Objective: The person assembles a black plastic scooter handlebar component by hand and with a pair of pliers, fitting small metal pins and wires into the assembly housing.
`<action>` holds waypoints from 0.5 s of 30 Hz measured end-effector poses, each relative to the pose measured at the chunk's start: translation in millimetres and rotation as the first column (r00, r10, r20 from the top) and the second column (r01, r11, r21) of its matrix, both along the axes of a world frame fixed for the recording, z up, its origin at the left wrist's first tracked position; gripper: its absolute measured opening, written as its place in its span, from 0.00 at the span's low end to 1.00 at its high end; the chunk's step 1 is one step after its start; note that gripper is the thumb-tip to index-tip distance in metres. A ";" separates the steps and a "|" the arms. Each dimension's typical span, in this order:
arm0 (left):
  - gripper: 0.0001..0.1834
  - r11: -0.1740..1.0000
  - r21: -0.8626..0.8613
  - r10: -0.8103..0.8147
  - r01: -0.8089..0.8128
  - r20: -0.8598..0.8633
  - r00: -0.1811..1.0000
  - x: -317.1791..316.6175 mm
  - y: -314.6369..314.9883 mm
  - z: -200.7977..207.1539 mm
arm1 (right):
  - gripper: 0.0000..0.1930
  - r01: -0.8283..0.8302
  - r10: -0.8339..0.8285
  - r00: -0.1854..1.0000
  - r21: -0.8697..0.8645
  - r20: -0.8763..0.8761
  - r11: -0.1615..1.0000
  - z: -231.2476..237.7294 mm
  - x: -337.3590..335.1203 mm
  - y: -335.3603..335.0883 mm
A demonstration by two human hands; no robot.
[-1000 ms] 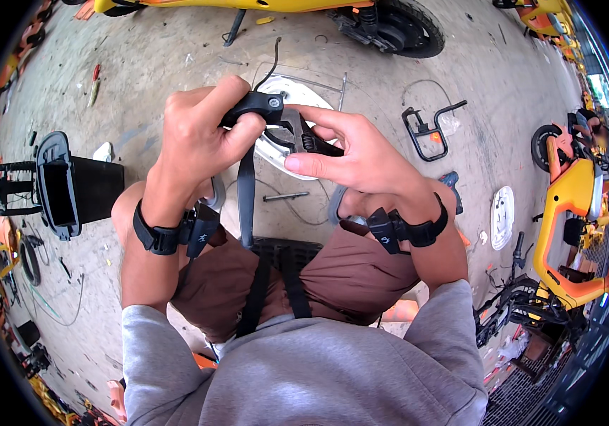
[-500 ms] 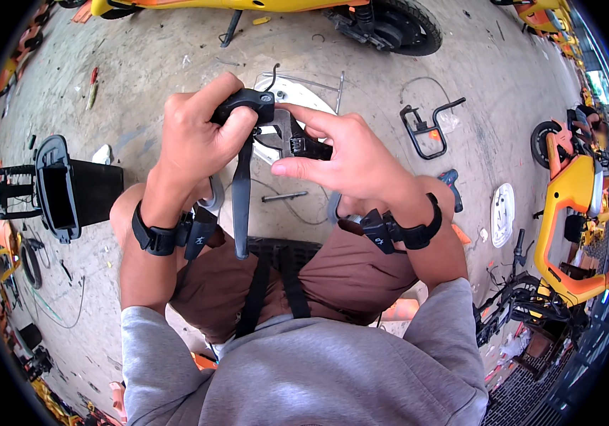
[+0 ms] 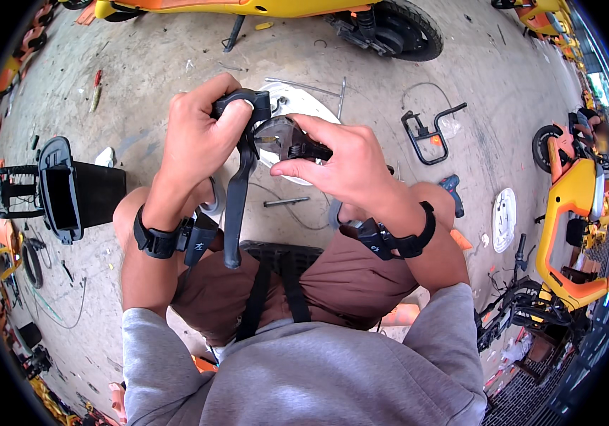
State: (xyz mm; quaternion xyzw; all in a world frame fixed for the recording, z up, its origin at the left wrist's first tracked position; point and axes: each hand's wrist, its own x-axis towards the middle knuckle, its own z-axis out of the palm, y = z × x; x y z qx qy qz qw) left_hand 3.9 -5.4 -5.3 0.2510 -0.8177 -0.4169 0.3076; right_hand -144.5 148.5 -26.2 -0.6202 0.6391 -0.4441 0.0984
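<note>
1. The black lever assembly (image 3: 235, 206) is held up in front of the person, above the floor (image 3: 155, 64); its clamp end is at the top, and its long blade points down toward the lap.
2. The left grip (image 3: 201, 131) is grasping the clamp end of that assembly, fingers wrapped round it and thumb lying along its near side.
3. The right grip (image 3: 350, 153) is grasping a dark adjustable wrench (image 3: 294, 135), thumb below and fingers above. The tool's jaws face left, right beside the assembly; whether they touch it I cannot tell.
4. Behind the hands, a white panel (image 3: 304, 99) lies on the floor, partly hidden, with a thin metal frame (image 3: 343, 96) at its far edge.
5. Nearer the knees lies a dark rod (image 3: 286, 201).
6. To the right are a black tubular bracket (image 3: 444, 145), a power drill (image 3: 451, 195) beside the knee, and a white oval cover (image 3: 504, 220).
7. To the left, a black bin (image 3: 91, 195) lies near the other knee.
8. Farther out, one yellow scooter (image 3: 226, 7) crosses the top, and a yellow body frame (image 3: 554, 248) stands at the right.
</note>
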 end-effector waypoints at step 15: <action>0.07 0.993 -0.017 -0.115 0.114 -0.025 0.993 5.8 1.5 5.6 | 0.15 0.035 -0.110 0.832 0.147 0.543 0.989 22.0 10.8 -0.8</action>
